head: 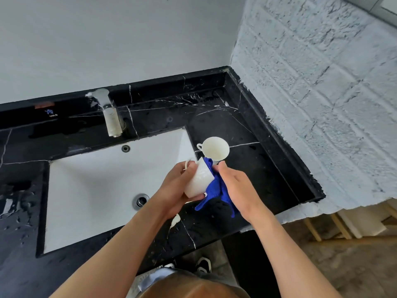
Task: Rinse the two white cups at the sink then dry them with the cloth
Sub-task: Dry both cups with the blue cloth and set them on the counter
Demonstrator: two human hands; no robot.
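Observation:
My left hand (179,186) grips a white cup (198,178), tilted with its mouth toward the upper right and its handle at the upper left. My right hand (234,186) holds a blue cloth (217,188) pushed into and against the cup's mouth; the cloth hangs down below my hands. The second white cup (216,148) stands upright on the black counter just behind, its handle to the left, and its lower edge is hidden by the cloth.
The white sink basin (96,190) with its drain (141,200) lies to the left, under a metal tap (110,114). The wet black marble counter (247,125) ends at a white brick wall (322,104) on the right.

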